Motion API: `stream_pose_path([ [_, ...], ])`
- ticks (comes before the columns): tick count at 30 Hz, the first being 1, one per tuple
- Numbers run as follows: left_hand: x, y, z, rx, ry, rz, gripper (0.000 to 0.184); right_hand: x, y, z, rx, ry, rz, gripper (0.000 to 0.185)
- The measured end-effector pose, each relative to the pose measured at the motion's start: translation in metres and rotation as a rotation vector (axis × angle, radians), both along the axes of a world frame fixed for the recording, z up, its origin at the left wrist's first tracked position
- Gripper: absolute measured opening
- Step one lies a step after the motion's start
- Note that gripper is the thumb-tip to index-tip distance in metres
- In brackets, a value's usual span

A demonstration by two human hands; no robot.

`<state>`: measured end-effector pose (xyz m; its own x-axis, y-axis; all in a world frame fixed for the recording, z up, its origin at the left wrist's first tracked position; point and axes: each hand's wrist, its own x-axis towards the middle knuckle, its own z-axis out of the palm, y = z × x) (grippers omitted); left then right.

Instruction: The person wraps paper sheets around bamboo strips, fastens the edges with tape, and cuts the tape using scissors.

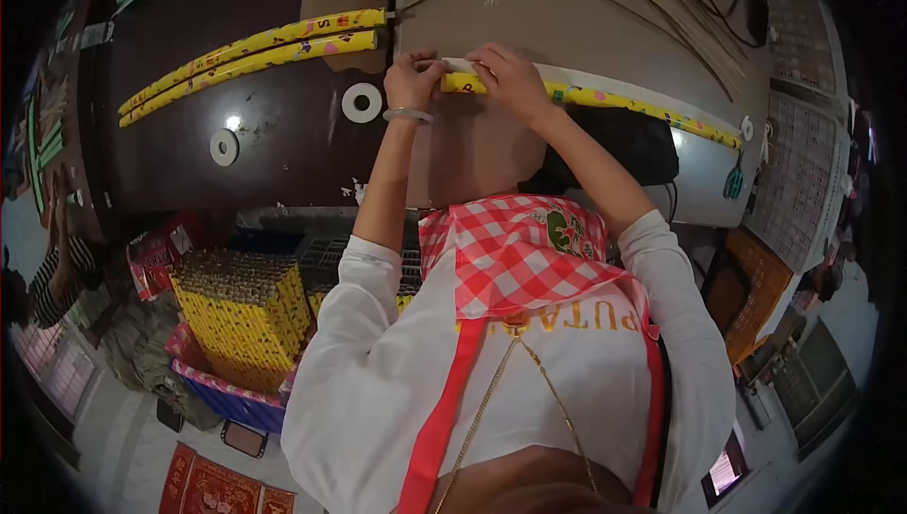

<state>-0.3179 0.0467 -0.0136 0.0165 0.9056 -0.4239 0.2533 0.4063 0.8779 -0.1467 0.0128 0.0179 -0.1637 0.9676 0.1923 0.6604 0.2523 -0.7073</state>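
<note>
A long yellow patterned tube lies across the table, with a white strip along its far side. At the tube's left end, my left hand, with a bangle on the wrist, is closed in a pinch. My right hand is closed over the tube a short way to the right, fingers bent onto its top and far edge. Two more yellow tubes, an upper one and a lower one, lie side by side to the left. A white tape roll sits by my left wrist.
Another tape roll lies farther left. Thin brown strips spread over the far right. A black cloth-like item is under my right forearm. Below the table, a blue and pink crate holds stacked yellow tubes.
</note>
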Motion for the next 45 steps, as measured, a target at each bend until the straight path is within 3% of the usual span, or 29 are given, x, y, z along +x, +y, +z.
stream_pose_path([
  [4,-0.001,-0.003,0.001,0.004,-0.048,0.006,0.028,-0.016,0.024,-0.01,-0.116,0.073,-0.008,0.013],
  [6,-0.002,-0.004,-0.003,-0.017,-0.086,0.027,0.03,-0.018,0.031,-0.018,-0.364,0.132,-0.003,0.014],
  [9,-0.007,-0.001,-0.004,-0.084,-0.22,0.031,0.032,-0.02,0.034,-0.024,-0.414,0.118,-0.052,0.016],
  [13,-0.011,0.002,0.0,-0.14,-0.388,-0.01,0.032,-0.019,0.035,-0.02,-0.425,0.109,-0.032,0.015],
  [16,-0.012,0.002,-0.016,-0.075,-0.348,-0.026,0.032,-0.019,0.032,-0.018,-0.398,0.086,-0.02,0.013],
  [18,-0.011,0.0,-0.008,-0.094,-0.338,-0.012,0.032,-0.02,0.029,-0.016,-0.152,0.065,0.007,0.012],
  [30,-0.01,-0.001,0.0,-0.1,-0.288,0.012,0.032,-0.034,0.036,0.002,-0.278,-0.34,0.047,0.017],
  [39,-0.009,-0.002,0.003,-0.088,-0.255,0.009,0.033,-0.027,0.036,-0.012,-0.294,-0.197,0.045,0.018],
  [45,-0.008,-0.002,0.011,-0.11,-0.184,-0.02,0.029,-0.03,0.036,-0.006,-0.292,-0.237,0.021,0.019],
])
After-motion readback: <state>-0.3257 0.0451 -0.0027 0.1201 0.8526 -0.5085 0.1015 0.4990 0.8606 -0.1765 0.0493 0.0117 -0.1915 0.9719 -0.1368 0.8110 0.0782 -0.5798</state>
